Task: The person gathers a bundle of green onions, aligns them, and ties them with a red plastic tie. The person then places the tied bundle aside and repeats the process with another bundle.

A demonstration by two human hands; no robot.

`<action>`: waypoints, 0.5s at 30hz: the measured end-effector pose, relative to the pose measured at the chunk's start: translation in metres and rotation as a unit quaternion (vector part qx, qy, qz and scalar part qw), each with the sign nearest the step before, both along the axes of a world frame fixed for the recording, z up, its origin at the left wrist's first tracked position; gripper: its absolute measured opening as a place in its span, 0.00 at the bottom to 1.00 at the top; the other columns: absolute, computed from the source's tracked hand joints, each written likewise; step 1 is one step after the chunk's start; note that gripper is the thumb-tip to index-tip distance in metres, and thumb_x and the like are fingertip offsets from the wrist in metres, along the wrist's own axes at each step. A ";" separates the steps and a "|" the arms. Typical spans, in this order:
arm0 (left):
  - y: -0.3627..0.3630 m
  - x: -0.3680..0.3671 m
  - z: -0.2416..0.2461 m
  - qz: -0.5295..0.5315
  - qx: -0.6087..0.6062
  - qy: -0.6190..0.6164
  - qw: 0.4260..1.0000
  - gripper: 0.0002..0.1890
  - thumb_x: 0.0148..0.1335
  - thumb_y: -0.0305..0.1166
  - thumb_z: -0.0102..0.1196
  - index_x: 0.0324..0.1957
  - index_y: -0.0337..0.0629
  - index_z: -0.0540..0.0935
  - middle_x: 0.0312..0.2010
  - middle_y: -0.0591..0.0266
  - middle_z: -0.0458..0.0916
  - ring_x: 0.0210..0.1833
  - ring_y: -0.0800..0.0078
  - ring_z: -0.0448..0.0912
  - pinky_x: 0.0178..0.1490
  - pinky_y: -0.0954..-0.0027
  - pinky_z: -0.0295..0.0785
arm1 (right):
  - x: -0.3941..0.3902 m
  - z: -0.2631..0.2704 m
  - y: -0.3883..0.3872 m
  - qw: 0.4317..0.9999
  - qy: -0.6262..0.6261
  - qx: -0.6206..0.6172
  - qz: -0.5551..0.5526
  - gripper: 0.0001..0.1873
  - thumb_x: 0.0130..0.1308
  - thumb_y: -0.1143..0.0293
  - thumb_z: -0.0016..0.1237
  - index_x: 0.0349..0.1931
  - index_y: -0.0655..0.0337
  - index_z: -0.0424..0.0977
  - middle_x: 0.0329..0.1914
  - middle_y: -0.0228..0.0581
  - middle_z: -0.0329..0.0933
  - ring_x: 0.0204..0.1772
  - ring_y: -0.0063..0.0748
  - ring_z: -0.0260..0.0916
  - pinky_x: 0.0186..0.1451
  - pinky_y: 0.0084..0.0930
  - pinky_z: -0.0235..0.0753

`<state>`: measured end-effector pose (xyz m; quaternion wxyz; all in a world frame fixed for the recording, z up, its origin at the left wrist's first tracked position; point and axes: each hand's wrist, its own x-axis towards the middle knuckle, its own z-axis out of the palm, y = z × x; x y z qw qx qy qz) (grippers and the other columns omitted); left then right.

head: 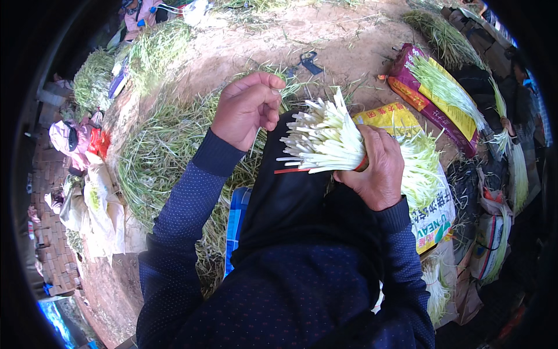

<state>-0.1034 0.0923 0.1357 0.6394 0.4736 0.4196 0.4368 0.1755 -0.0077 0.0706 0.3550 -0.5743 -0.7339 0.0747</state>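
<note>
A thick bundle of pale cut stalks, bound with a red band, lies in the grip of my right hand; its white cut ends point left, over my dark trousers. The red band's loose end sticks out below the stalks. My left hand is raised to the left of the bundle, apart from it, with its fingers curled; whether it pinches anything does not show. Loose pale green stalks lie on a yellow and white printed sack beside my right hand.
Heaped green leafy trimmings cover the ground at left. A purple and yellow sack bears more stalks at upper right. A dark strap-like object lies on the dirt floor. People in pink sit at the left and upper left.
</note>
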 end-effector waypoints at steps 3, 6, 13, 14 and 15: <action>0.003 0.002 0.003 -0.056 0.004 0.025 0.998 0.12 0.79 0.30 0.57 0.57 0.36 0.88 0.31 0.68 0.82 0.27 0.83 0.79 0.29 0.77 0.73 | 0.000 0.000 0.001 1.000 -0.001 -0.002 0.001 0.50 0.35 0.64 0.83 0.67 0.62 0.79 0.60 0.50 0.83 0.64 0.58 0.79 0.69 0.48 0.77; 0.005 0.005 0.006 -0.113 0.007 0.044 0.993 0.12 0.80 0.31 0.59 0.56 0.35 0.89 0.30 0.68 0.83 0.26 0.84 0.80 0.28 0.78 0.75 | -0.003 0.001 0.001 1.000 -0.005 -0.002 -0.004 0.49 0.35 0.64 0.82 0.65 0.62 0.79 0.59 0.50 0.84 0.63 0.58 0.80 0.69 0.48 0.79; 0.010 0.013 0.016 -0.158 0.075 0.176 0.969 0.09 0.78 0.32 0.64 0.50 0.36 0.90 0.31 0.69 0.86 0.27 0.86 0.81 0.29 0.79 0.76 | -0.003 0.000 0.000 1.000 -0.004 0.004 0.003 0.50 0.35 0.64 0.83 0.67 0.61 0.78 0.60 0.50 0.84 0.64 0.58 0.80 0.70 0.48 0.77; 0.011 0.013 0.020 -0.162 0.092 0.212 0.959 0.08 0.78 0.32 0.64 0.49 0.37 0.90 0.31 0.69 0.86 0.27 0.86 0.81 0.29 0.79 0.76 | -0.002 0.000 0.000 1.000 -0.005 0.002 0.000 0.50 0.35 0.64 0.82 0.66 0.61 0.79 0.61 0.50 0.84 0.64 0.58 0.80 0.70 0.48 0.78; 0.011 0.014 0.025 -0.164 0.106 0.248 0.949 0.08 0.78 0.32 0.65 0.48 0.38 0.90 0.32 0.70 0.86 0.27 0.87 0.81 0.29 0.79 0.75 | -0.003 0.001 0.000 1.000 -0.006 0.000 -0.001 0.49 0.35 0.65 0.82 0.66 0.62 0.79 0.61 0.50 0.84 0.64 0.59 0.80 0.71 0.48 0.78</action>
